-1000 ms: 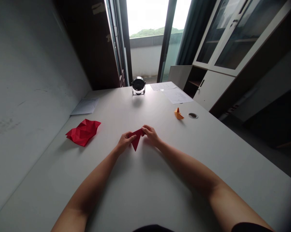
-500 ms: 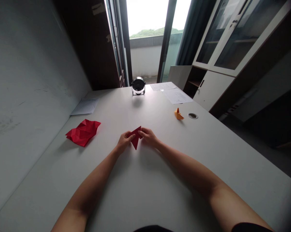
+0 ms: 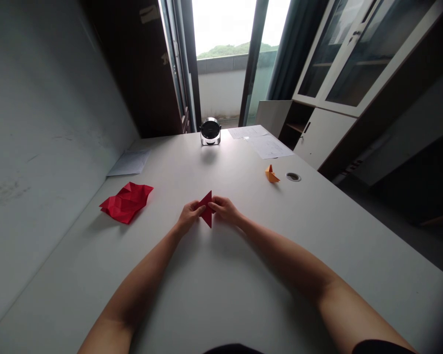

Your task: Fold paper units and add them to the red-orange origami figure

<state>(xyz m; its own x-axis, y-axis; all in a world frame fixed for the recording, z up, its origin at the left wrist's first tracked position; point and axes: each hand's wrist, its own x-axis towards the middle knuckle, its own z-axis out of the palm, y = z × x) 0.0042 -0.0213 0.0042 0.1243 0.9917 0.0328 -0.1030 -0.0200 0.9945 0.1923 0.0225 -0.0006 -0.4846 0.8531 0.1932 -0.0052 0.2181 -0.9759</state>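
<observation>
A small folded red paper (image 3: 207, 216) is held between my two hands above the middle of the white table. One of its points reaches up and away from me, another points down toward me. My left hand (image 3: 190, 215) pinches its left side, thumb on top. From the right, my right hand (image 3: 223, 208) grips the opposite edge with thumb and fingers, which hide part of the paper. To the left lies a larger creased red sheet (image 3: 127, 202), partly opened out. A small orange origami figure (image 3: 270, 174) sits at the right.
On the white table (image 3: 192, 295), a round black device on a stand (image 3: 210, 131) is at the far edge. Papers (image 3: 268, 146) lie at the far right, another sheet (image 3: 129, 162) by the left wall. A round cable hole (image 3: 293, 177) is near the right edge.
The folded red paper has turned slightly between my hands, so its two points now line up more nearly vertically. My right fingers have shifted a little left. Both hands keep their hold.
</observation>
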